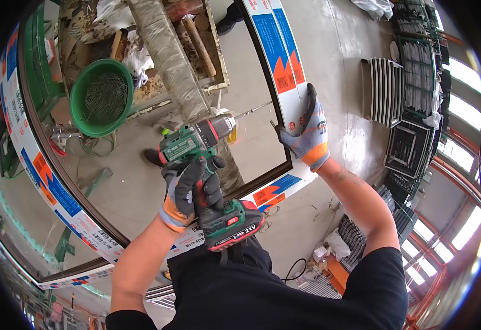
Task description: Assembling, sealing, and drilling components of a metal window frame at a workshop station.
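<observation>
My left hand [188,190], in a grey and orange glove with dark fingers, is wrapped round the handle of a green and black cordless drill [188,144]. A long thin bit [254,109] points right from its chuck, with the tip close to the inner edge of a window frame [292,113]; whether they touch I cannot tell. White, blue and orange printed film covers the frame's faces, and its inner edge is dark brown. My gloved right hand [309,135] grips the frame's right side, thumb at the inner edge and fingers reaching across to the outer edge.
Beyond the frame's opening, a green bowl [102,98] of nails or screws sits on a cluttered, worn bench. A film-wrapped beam [171,60] runs beneath the frame. Stacked slatted panels [383,91] and racks line the right side. A dark shoe [229,19] shows at the top.
</observation>
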`<act>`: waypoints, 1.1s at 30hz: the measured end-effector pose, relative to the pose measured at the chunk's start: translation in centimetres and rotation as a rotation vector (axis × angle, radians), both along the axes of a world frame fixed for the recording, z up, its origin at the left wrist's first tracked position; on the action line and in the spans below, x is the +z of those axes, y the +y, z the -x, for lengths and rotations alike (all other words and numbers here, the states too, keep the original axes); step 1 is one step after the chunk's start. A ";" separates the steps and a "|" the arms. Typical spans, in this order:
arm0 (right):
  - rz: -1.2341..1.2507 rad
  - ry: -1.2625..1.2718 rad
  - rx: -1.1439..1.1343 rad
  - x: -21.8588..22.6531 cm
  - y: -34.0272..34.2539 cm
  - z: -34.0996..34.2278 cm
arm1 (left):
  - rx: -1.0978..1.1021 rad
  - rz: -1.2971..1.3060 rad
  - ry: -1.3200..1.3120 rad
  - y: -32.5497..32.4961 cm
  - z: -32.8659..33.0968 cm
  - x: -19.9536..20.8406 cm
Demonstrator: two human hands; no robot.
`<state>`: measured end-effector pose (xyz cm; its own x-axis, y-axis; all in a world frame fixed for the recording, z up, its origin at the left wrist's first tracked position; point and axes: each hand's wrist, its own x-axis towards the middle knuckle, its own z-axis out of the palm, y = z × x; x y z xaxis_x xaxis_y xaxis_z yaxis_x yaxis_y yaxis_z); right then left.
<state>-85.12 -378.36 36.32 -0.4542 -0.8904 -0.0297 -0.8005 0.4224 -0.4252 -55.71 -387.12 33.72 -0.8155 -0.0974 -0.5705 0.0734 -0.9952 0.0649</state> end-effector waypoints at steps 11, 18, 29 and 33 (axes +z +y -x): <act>0.008 0.012 0.018 -0.9 -0.7 0.8 | -0.023 -0.148 0.044 -1.0 1.8 -1.3; -0.049 -0.046 -0.011 -0.5 -0.8 0.7 | -0.052 -0.199 0.130 -0.8 2.5 -2.1; -0.055 -0.049 -0.002 -1.5 -0.9 0.5 | -0.045 -0.176 0.096 -0.9 2.5 -2.9; 0.012 -0.034 -0.004 -3.5 -1.0 -0.3 | -0.033 -0.182 0.035 -1.4 2.0 -3.0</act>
